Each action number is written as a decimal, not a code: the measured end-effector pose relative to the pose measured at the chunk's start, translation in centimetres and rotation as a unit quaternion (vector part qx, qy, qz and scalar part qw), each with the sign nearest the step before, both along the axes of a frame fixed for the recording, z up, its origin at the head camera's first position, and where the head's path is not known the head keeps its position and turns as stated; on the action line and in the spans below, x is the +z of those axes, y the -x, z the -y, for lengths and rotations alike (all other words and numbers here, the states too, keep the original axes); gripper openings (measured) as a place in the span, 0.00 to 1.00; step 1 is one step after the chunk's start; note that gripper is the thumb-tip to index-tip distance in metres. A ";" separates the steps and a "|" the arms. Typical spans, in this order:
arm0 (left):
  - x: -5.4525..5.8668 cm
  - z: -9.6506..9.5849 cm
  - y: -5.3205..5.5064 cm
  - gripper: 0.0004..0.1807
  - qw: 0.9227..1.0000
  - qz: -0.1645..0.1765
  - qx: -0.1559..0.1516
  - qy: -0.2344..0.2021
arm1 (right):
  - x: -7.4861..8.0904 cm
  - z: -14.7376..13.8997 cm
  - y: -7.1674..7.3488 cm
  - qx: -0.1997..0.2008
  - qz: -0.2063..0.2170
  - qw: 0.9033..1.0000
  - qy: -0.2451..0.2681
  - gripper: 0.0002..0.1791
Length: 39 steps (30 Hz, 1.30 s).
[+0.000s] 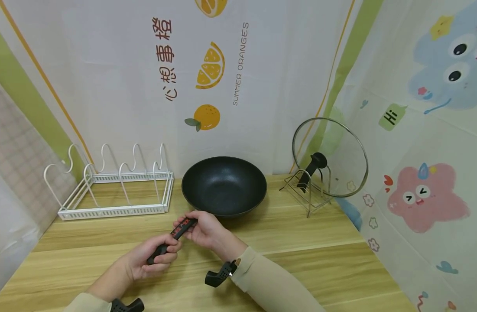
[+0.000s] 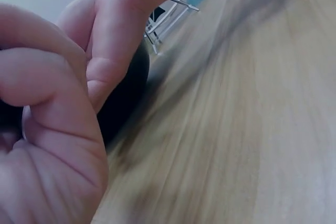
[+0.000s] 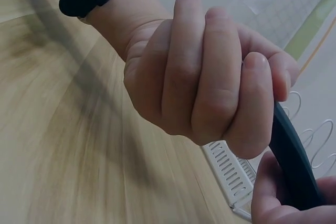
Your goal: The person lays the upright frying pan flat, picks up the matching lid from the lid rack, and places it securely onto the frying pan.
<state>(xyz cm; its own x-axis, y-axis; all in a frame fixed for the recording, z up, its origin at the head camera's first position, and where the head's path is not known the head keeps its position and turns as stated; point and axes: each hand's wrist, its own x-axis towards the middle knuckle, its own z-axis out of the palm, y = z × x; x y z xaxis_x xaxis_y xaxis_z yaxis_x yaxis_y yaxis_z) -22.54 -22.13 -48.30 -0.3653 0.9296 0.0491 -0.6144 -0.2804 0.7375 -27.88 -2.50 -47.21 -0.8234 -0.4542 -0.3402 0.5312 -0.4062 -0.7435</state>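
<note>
A black wok (image 1: 224, 186) stands on the wooden table, in the middle of the head view. In front of it is a black handle (image 1: 180, 229) with red lettering, slanting down to the left. My left hand (image 1: 152, 255) grips the handle's lower part, fingers curled round it. Nearer the wok, my right hand (image 1: 207, 232) holds the upper end between thumb and fingers. That hand hides where the handle meets the wok's side. In the right wrist view the handle (image 3: 294, 161) shows as a smooth, curved bar between the left hand (image 3: 199, 77) and the right hand (image 3: 283, 198).
A white wire rack (image 1: 115, 212) with tall loops stands at the back left. On the right, a small metal stand (image 1: 309, 199) props up a glass lid (image 1: 345, 160) with a black knob (image 1: 319, 160). Printed curtains (image 1: 117, 86) hang behind and beside the table (image 1: 320, 255).
</note>
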 end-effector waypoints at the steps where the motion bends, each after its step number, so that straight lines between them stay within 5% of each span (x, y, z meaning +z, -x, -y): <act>1: 0.1 0.0 0.0 0.19 1.000 -0.001 0.003 0.003 | 0.0 0.0 0.0 0.001 0.000 1.000 0.001 0.27; 16: 0.1 0.3 -0.1 0.18 0.997 -0.028 0.057 0.050 | -0.4 -0.4 -0.2 -0.013 -0.029 0.999 -0.038 0.20; 24: 0.9 0.6 -0.2 0.20 0.990 -0.075 0.081 0.089 | 0.0 -2.2 -0.7 0.024 -0.065 0.992 -0.104 0.11; 30: 1.9 0.9 -0.5 0.21 0.963 -0.122 0.126 0.205 | 0.1 -4.1 -1.1 0.044 -0.082 0.986 -0.141 0.15; 34: 2.6 0.6 -0.8 0.28 0.935 -0.162 0.177 0.260 | 0.3 -5.6 -1.6 0.061 -0.099 0.978 -0.171 0.19; 39: 3.5 0.4 -1.2 0.37 0.897 -0.201 0.241 0.310 | 1.1 -8.4 -2.2 0.107 -0.153 0.956 -0.226 0.22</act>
